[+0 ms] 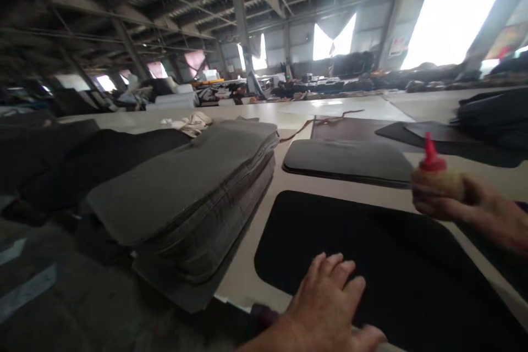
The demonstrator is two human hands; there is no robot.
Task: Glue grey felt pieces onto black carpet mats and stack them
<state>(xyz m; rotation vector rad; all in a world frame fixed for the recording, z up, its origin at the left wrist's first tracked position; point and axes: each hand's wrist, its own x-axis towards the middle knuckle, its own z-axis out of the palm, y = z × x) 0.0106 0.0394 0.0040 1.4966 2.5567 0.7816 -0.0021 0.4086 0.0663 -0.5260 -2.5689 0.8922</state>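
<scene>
Resting loosely open, the left hand touches the flat black round-cornered sheet; the right hand grips a red-nozzled bottle near its far edge; thick grey sheets lie stacked left of it.

The nozzle is bright red. The large sheet is plain black, and the stacked pads beyond it are dark grey. The tall pile is grey-brown, unpatterned on top. The worktop is cream, the crumpled cloth pale beige, and the thin strip brown.
</scene>
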